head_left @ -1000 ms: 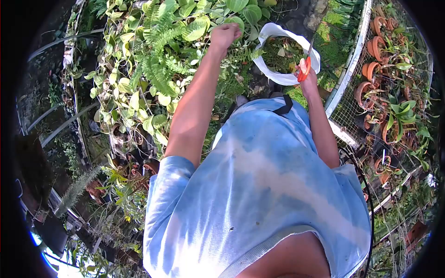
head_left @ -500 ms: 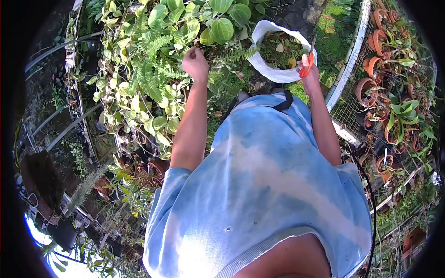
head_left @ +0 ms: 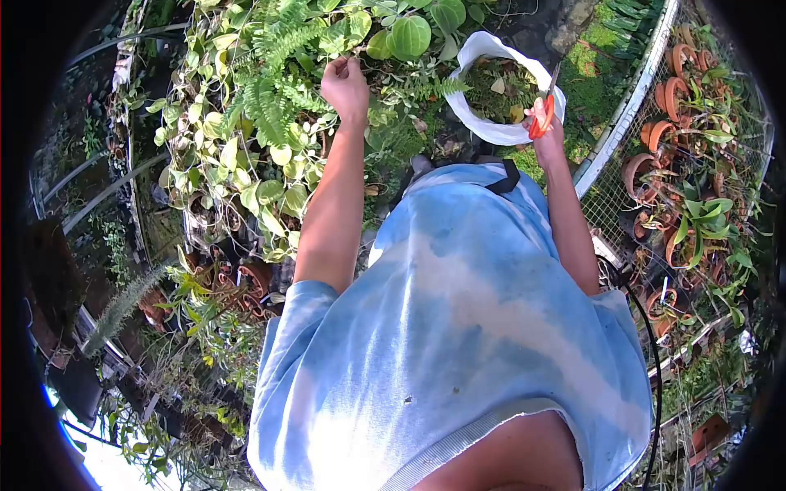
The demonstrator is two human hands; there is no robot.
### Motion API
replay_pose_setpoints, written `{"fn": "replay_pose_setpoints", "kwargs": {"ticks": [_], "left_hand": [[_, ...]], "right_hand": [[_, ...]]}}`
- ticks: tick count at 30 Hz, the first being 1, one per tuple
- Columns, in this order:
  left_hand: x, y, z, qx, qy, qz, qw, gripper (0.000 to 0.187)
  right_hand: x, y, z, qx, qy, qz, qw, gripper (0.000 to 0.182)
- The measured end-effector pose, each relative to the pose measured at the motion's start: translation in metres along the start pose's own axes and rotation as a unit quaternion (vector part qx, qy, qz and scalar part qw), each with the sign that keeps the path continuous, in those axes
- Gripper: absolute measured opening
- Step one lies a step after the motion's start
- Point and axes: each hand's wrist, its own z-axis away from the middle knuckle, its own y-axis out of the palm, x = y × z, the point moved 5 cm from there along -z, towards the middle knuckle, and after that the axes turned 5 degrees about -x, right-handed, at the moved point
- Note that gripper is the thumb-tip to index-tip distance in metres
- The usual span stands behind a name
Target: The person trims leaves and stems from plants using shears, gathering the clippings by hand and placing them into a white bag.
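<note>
My left hand (head_left: 345, 88) is among the leaves at the upper middle, its fingers pinched together; whatever they hold is too small to make out. Just left of it are the green fronds of a fern (head_left: 274, 106), and round broad leaves (head_left: 409, 37) grow to its upper right. My right hand (head_left: 547, 135) is closed on red-handled scissors (head_left: 542, 119), whose blades point up. The scissors lie over the right rim of a white round container (head_left: 491, 132), which holds fern cuttings and a few dry leaves (head_left: 498, 85).
On the right, terracotta pots (head_left: 675, 98) with plants stand beside a wire mesh (head_left: 602, 200) with a pale curved edge (head_left: 626, 106). Trailing pale-green vines (head_left: 221, 155) hang at left. A black cable (head_left: 657, 376) runs down the right side of my shirt.
My left hand has moved slightly up, nearer the fern's upper fronds. The view has shifted a little. My right hand keeps the scissors at the container's rim.
</note>
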Motion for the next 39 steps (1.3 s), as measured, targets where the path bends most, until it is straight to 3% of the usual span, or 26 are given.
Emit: {"fn": "replay_pose_setpoints", "kwargs": {"ticks": [2,6,9,10,17,21,23,25,29,32,39], "left_hand": [[-0.004,-0.003,-0.007,-0.005,-0.012,0.09,0.996,0.02],[-0.002,-0.004,0.0,0.132,0.03,-0.103,0.985,0.021],[0.028,0.0,0.006,0.176,0.074,-0.204,0.96,0.025],[0.038,0.003,0.009,0.203,0.047,-0.211,0.955,0.027],[0.011,-0.002,0.051,0.206,0.139,-0.13,0.96,0.024],[-0.001,-0.012,0.096,0.289,0.192,-0.093,0.933,0.022],[0.011,-0.015,0.106,0.349,0.088,-0.096,0.928,0.024],[0.015,-0.021,0.108,0.346,0.042,-0.095,0.933,0.028],[0.016,-0.027,0.11,0.418,0.002,-0.188,0.889,0.031],[0.043,-0.014,0.115,0.429,0.006,-0.146,0.891,0.033],[0.068,0.018,0.137,0.493,-0.089,-0.232,0.834,0.047]], "right_hand": [[-0.006,-0.004,0.001,0.004,0.006,-0.016,1.0,0.051],[-0.014,-0.004,0.009,0.001,-0.008,-0.052,0.999,0.045],[-0.017,-0.003,0.017,-0.008,-0.021,-0.044,0.999,0.058],[-0.018,-0.003,0.022,-0.011,-0.021,-0.042,0.999,0.058],[-0.023,0.004,0.057,-0.024,-0.022,-0.06,0.998,0.053],[-0.017,0.021,0.071,-0.01,-0.019,-0.021,1.0,0.047],[-0.027,0.028,0.069,-0.011,0.001,0.006,1.0,0.038],[-0.027,0.039,0.077,-0.027,-0.009,0.002,1.0,0.032],[-0.042,0.043,0.053,0.005,-0.054,0.088,0.995,0.028],[-0.028,0.047,0.04,-0.018,-0.076,0.16,0.984,0.03],[-0.044,0.013,-0.055,-0.111,-0.112,0.413,0.897,0.033]]}}
